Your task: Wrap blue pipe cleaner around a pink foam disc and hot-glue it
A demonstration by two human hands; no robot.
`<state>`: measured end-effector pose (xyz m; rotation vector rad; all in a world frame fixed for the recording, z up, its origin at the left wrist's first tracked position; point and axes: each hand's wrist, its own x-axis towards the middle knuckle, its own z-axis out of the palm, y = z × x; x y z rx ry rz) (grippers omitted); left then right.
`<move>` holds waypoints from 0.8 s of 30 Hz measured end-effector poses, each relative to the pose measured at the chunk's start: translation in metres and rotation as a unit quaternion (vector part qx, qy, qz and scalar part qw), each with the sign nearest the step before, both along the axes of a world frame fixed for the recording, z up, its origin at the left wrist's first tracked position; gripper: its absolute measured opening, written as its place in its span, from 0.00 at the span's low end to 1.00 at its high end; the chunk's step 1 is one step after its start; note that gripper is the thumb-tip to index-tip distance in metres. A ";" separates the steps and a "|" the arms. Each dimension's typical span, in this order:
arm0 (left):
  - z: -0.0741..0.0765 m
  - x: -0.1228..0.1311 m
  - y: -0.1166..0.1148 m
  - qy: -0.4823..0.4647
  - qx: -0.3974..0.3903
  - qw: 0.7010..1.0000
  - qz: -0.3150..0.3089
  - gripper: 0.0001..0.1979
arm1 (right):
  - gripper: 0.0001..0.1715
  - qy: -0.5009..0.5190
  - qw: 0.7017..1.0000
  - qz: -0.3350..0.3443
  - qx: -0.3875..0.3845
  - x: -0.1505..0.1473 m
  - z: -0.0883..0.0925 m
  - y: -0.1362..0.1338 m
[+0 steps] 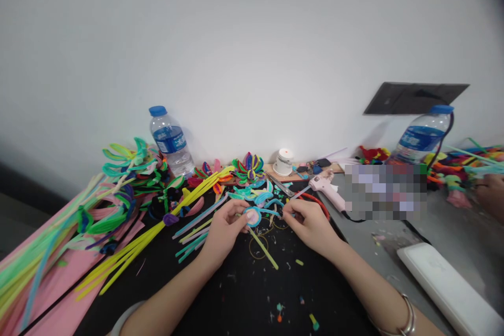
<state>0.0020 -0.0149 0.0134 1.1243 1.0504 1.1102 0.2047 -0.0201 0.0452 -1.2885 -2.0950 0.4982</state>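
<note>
My left hand [228, 228] pinches a small round coil [253, 217] with a blue rim and a pinkish middle. From the coil a blue pipe cleaner [270, 212] runs across to my right hand [307, 223], whose thumb and fingers are closed near its far end. Below the coil a yellow-green pipe cleaner [264, 249] slants down over the black table surface [244, 294]. Thin rubber-band-like rings [259, 247] lie between my hands. Cut pipe cleaners [195, 241] in teal, lilac and yellow lie beside my left hand.
A pink glue gun [326, 191] and scissors [280, 185] lie behind my right hand. Water bottles [170, 139] stand left and right by the wall. Pipe-cleaner flowers [249, 167] crowd the back and left. A white box-shaped object [449, 286] lies right. Another person's hand [490, 191] shows far right.
</note>
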 end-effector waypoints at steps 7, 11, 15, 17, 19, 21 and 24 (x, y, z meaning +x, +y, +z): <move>0.004 0.000 0.000 -0.009 -0.026 0.999 0.019 0.12 | 0.11 -0.021 0.999 0.027 -0.001 -0.001 -0.002 -0.003; 0.002 0.000 0.000 -0.020 -0.023 0.999 0.021 0.12 | 0.10 -0.023 0.999 0.038 0.004 -0.005 -0.005 -0.005; 0.000 -0.001 0.000 -0.033 -0.026 0.999 0.029 0.13 | 0.09 -0.029 0.998 0.054 -0.004 -0.009 -0.008 -0.008; -0.001 -0.001 0.000 -0.037 -0.026 0.999 0.030 0.13 | 0.09 -0.026 0.998 0.065 -0.008 -0.012 -0.010 -0.009; -0.002 -0.001 -0.001 -0.040 -0.026 0.998 0.030 0.14 | 0.10 -0.022 0.997 0.073 -0.008 -0.014 -0.011 -0.010; -0.001 -0.001 -0.001 -0.043 -0.028 0.998 0.029 0.14 | 0.10 -0.022 0.997 0.078 -0.007 -0.016 -0.012 -0.011; 0.000 0.000 -0.001 -0.046 -0.030 0.998 0.032 0.14 | 0.10 -0.021 0.997 0.080 -0.007 -0.019 -0.013 -0.013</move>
